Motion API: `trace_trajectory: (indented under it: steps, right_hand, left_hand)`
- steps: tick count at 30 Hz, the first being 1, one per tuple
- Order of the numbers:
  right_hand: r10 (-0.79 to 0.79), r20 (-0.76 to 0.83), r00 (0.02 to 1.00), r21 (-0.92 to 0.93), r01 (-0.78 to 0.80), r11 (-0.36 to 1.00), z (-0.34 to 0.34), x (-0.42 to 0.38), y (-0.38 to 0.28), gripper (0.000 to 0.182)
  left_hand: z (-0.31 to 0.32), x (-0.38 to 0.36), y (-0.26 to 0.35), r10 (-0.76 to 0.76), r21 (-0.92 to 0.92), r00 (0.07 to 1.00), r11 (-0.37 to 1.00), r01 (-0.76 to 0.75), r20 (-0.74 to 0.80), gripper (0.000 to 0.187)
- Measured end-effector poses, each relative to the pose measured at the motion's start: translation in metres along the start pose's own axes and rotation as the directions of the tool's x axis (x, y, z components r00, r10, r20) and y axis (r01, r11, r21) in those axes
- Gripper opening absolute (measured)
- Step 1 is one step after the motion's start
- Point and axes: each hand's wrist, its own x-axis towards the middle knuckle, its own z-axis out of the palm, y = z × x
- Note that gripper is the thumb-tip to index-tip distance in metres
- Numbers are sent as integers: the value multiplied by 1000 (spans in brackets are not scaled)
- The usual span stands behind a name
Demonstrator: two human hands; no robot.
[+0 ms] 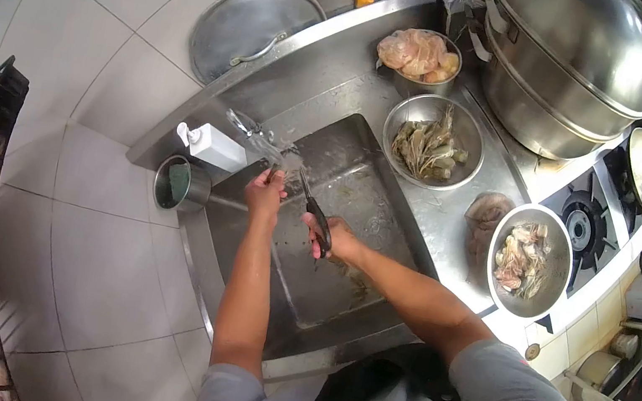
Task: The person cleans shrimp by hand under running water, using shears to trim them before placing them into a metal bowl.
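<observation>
Over the steel sink [358,232], my left hand [266,191] pinches a small dark piece, perhaps a shrimp, at the stream of water from the tap [242,123]. My right hand [331,239] is wrapped round black-handled scissors [318,221], whose blades point up toward my left hand. A steel bowl [468,174] of raw grey shrimp [432,144] stands on the counter beyond the sink. Farther right, a white-rimmed bowl [495,293] holds pale, pinkish shrimp pieces [523,260].
A pot [418,89] with a bag of pinkish food stands at the back, near a large steamer [569,64]. A white bottle [215,147] and a small saucepan [189,185] sit left of the sink. The gas burner [582,226] is at right.
</observation>
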Motion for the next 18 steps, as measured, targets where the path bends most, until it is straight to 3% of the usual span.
trace_trajectory:
  steps: [5,7,9,14,18]
  right_hand:
    - [73,162,984,84,-88,993,-1,-9,5,80]
    - [111,220,969,90,-133,987,2,-15,-1,88]
    - [124,274,954,57,-145,988,6,-15,-4,101]
    - [50,44,998,151,-56,987,3,2,-2,62]
    - [24,-7,1000,95,-24,995,-2,-7,-1,58]
  left_hand:
    - [1,0,2,53,91,997,995,-48,-52,32]
    - [3,-1,1,194,218,980,959,-181,-39,38]
    - [3,-1,-2,209,281,978,939,-200,-4,40]
    - [1,1,-9,272,348,960,895,-279,70,40]
    - [-1,-3,3,166,166,986,972,-166,16,36]
